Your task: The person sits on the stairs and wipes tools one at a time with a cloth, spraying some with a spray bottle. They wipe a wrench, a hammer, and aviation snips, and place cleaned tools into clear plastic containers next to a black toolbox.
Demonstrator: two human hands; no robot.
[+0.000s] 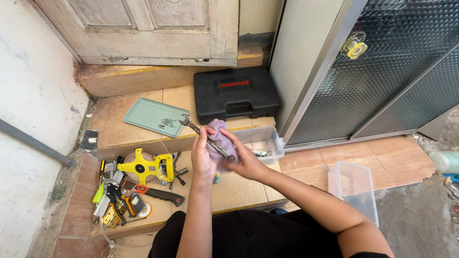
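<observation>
head view: left hand [203, 160] and right hand [244, 160] both closed around a purple cloth [217, 136] wrapping a wrench [205, 138], just in front of the black case [235, 93]; clear box [267, 141] touching right, step edge below, tools left.

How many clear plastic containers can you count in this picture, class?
2. One clear container sits on the step behind the right hand; the other clear container lies on the floor tiles by the glass door. Others may be hidden.

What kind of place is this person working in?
Probably a house doorstep: tiled steps below a worn wooden door, a glass sliding door beside, tools spread out.
</observation>
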